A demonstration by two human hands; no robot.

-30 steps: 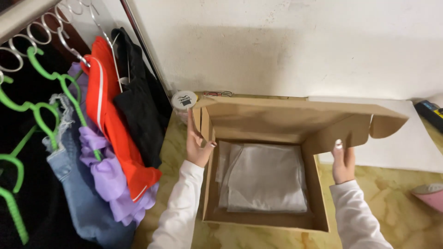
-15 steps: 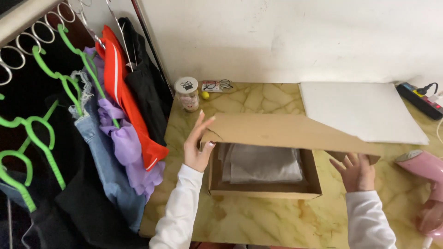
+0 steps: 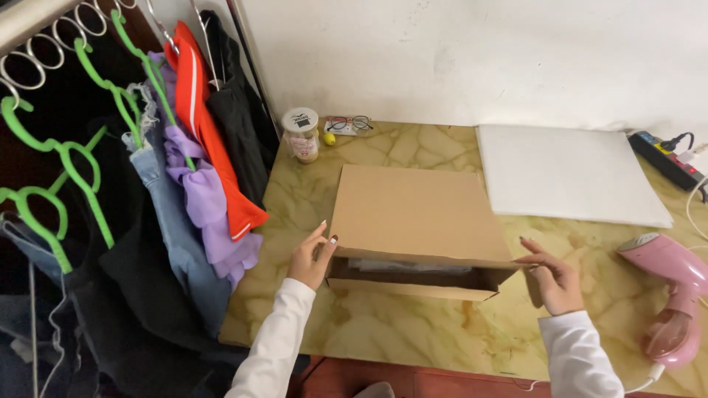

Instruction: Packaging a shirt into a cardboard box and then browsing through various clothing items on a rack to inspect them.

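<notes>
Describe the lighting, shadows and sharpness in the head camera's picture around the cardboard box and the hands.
Head view: soft, even light, no harsh glare; the cardboard box lid is evenly lit while its open front gap lies in shadow. The left hand and right hand look slightly soft, the box edges sharp. The marble table shows only a faint sheen.

On my table (image 3: 413, 339) I count one cardboard box (image 3: 414, 221), one white board (image 3: 568, 173) at two o'clock, one jar (image 3: 302, 135), one pair of glasses (image 3: 349, 123) and one small yellow ball (image 3: 330, 138) at eleven o'clock. At three o'clock sit one pink steamer (image 3: 672, 295) and one power strip (image 3: 666, 159). At nine o'clock I count four green hangers (image 3: 88, 169).
</notes>
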